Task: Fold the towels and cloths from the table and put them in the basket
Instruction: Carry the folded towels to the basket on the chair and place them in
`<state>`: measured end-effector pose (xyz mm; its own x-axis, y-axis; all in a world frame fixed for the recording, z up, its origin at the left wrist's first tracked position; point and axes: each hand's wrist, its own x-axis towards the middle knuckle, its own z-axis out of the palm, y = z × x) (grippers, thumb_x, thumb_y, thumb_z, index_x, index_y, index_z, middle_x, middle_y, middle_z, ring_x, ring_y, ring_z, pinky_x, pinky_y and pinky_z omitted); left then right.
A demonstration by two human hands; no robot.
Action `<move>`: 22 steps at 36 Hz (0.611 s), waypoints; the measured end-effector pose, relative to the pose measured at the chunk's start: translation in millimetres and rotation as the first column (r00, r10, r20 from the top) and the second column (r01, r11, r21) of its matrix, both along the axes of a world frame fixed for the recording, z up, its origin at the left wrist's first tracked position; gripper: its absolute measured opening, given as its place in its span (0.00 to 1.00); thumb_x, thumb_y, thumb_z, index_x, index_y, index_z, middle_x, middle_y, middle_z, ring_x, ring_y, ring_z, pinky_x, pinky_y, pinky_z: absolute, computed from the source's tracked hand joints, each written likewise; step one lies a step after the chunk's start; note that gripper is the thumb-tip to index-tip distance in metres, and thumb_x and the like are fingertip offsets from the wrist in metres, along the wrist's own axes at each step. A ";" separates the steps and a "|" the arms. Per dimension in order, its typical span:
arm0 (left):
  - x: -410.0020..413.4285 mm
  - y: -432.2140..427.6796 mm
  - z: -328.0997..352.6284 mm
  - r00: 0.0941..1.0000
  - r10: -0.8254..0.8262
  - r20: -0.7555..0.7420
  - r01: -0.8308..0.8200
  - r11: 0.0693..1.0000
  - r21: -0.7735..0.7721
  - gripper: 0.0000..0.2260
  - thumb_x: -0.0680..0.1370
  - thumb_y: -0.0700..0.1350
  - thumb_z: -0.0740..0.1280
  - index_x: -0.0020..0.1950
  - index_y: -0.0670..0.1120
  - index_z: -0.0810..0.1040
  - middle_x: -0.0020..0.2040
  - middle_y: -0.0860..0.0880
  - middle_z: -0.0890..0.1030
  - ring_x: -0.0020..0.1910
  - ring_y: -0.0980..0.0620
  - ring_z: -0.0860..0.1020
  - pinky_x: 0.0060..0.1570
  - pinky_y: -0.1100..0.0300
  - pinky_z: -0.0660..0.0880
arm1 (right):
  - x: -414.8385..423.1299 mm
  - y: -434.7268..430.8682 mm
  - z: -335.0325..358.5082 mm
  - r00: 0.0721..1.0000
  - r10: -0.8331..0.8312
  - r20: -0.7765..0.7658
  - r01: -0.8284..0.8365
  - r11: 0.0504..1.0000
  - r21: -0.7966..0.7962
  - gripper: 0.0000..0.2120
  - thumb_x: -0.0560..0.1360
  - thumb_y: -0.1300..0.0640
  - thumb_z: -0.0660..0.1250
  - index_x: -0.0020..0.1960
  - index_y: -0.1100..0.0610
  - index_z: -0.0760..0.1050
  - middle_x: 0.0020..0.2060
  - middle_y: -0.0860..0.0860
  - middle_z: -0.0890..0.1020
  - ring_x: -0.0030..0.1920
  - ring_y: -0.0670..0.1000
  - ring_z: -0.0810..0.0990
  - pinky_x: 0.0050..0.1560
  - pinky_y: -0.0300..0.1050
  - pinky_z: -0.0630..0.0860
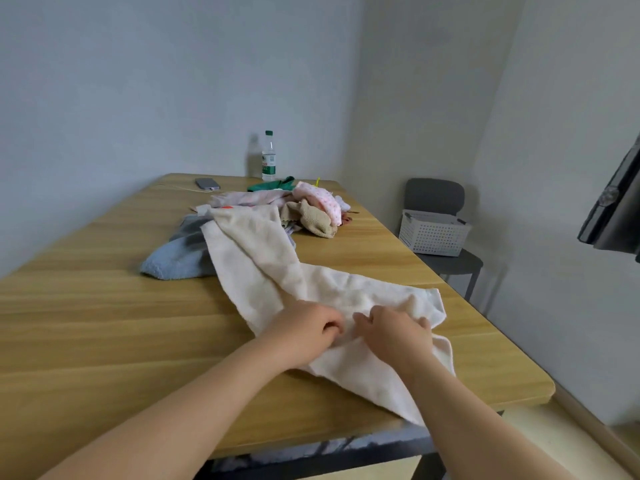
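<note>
A long cream towel (263,258) lies crumpled across the wooden table (86,323), running from the pile at the back to the near right edge. My left hand (306,329) rests on its near part with fingers curled, pinching the fabric. My right hand (394,332) lies beside it and grips a fold of the same towel. A blue towel (176,258) sits partly under the cream one. Further back lies a heap of cloths: a beige one (313,218), a pink dotted one (320,199) and a green one (273,184). The white perforated basket (433,233) stands on a grey chair (450,261) right of the table.
A water bottle (268,157) stands at the table's far edge, with a phone (207,183) and its cable beside it. Dark fabric (616,209) hangs at the right edge of view. Walls close in behind and to the right.
</note>
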<state>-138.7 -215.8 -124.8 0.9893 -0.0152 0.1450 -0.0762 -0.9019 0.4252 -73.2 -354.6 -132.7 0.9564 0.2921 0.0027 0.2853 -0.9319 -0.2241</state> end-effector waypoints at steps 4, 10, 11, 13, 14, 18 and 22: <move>10.4 14.0 -12.5 0.995 0.063 -0.083 -0.043 0.973 0.226 0.18 0.81 0.48 0.54 0.71 0.55 0.65 0.73 0.53 0.62 0.73 0.51 0.57 0.68 0.56 0.59 | -3.1 -3.8 -8.9 1.000 0.003 -0.020 -0.001 0.996 0.094 0.10 0.76 0.45 0.55 0.41 0.51 0.65 0.48 0.49 0.77 0.55 0.54 0.74 0.53 0.49 0.65; 3.3 7.5 0.8 0.944 0.187 -0.272 -0.049 0.893 0.447 0.22 0.79 0.61 0.51 0.72 0.56 0.63 0.70 0.49 0.67 0.67 0.46 0.66 0.56 0.56 0.66 | 4.7 -20.0 -13.9 0.998 0.057 0.016 -0.058 0.996 0.069 0.20 0.79 0.45 0.52 0.70 0.46 0.62 0.69 0.45 0.70 0.70 0.52 0.64 0.67 0.52 0.57; 0.7 2.6 7.1 0.943 0.149 -0.296 -0.025 0.922 0.386 0.22 0.79 0.61 0.52 0.70 0.56 0.65 0.68 0.50 0.70 0.65 0.47 0.69 0.55 0.57 0.68 | 6.6 -22.1 -12.4 0.998 0.067 0.008 -0.068 0.996 0.061 0.20 0.80 0.46 0.51 0.71 0.45 0.60 0.69 0.45 0.69 0.70 0.51 0.64 0.68 0.53 0.57; -4.0 -6.6 16.5 0.937 0.054 -0.344 -0.001 0.988 0.153 0.19 0.79 0.58 0.55 0.68 0.55 0.70 0.60 0.50 0.77 0.56 0.49 0.76 0.53 0.57 0.72 | 8.8 -23.5 -8.0 0.998 0.059 -0.019 -0.058 0.997 0.044 0.21 0.80 0.52 0.49 0.72 0.43 0.59 0.70 0.45 0.69 0.70 0.52 0.64 0.70 0.53 0.56; -5.1 -9.5 18.5 0.944 0.022 -0.328 -0.007 0.999 0.045 0.17 0.79 0.57 0.55 0.67 0.56 0.70 0.56 0.50 0.79 0.51 0.50 0.78 0.52 0.56 0.74 | 8.3 -22.5 -5.5 0.999 0.034 -0.035 -0.033 0.998 0.048 0.22 0.80 0.55 0.48 0.73 0.43 0.58 0.70 0.46 0.68 0.70 0.52 0.63 0.71 0.54 0.53; 4.2 0.3 12.7 0.993 0.102 0.061 -0.108 0.988 0.110 0.14 0.81 0.49 0.54 0.66 0.56 0.71 0.64 0.55 0.74 0.60 0.53 0.72 0.58 0.57 0.70 | 3.2 -10.1 -5.9 0.999 -0.031 0.038 0.025 0.989 0.143 0.28 0.76 0.62 0.48 0.74 0.45 0.55 0.72 0.48 0.63 0.72 0.55 0.59 0.70 0.56 0.52; 15.7 25.3 -9.8 0.984 0.158 -0.084 -0.131 0.956 0.261 0.19 0.81 0.53 0.53 0.72 0.59 0.60 0.75 0.56 0.56 0.74 0.51 0.52 0.70 0.51 0.54 | -0.8 -3.1 -20.3 0.994 0.102 0.039 -0.108 0.975 0.193 0.22 0.81 0.52 0.48 0.74 0.42 0.55 0.73 0.44 0.61 0.72 0.51 0.59 0.69 0.54 0.55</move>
